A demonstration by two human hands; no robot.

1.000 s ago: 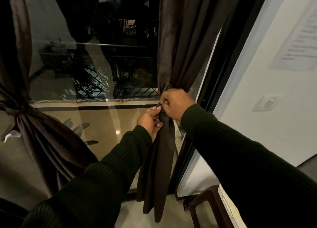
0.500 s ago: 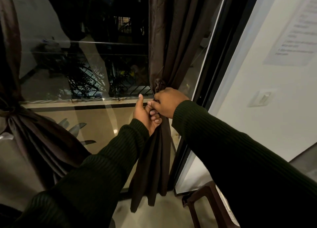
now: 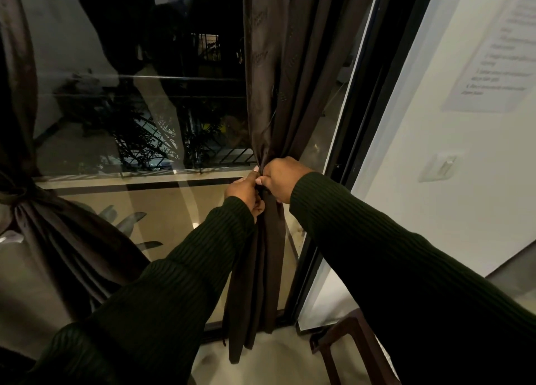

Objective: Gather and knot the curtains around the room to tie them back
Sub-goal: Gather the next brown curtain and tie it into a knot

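Head view shows the left hand [image 3: 245, 192] and right hand [image 3: 282, 178] both squeezing the brown curtain [image 3: 272, 94] by the window, bunching it so a knot can hold; another curtain [image 3: 26, 199] is already tied

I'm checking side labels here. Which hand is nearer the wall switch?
The right hand. It grips the gathered curtain on the side facing the wall switch; the left hand holds the same bunch from the far side, toward the glass.
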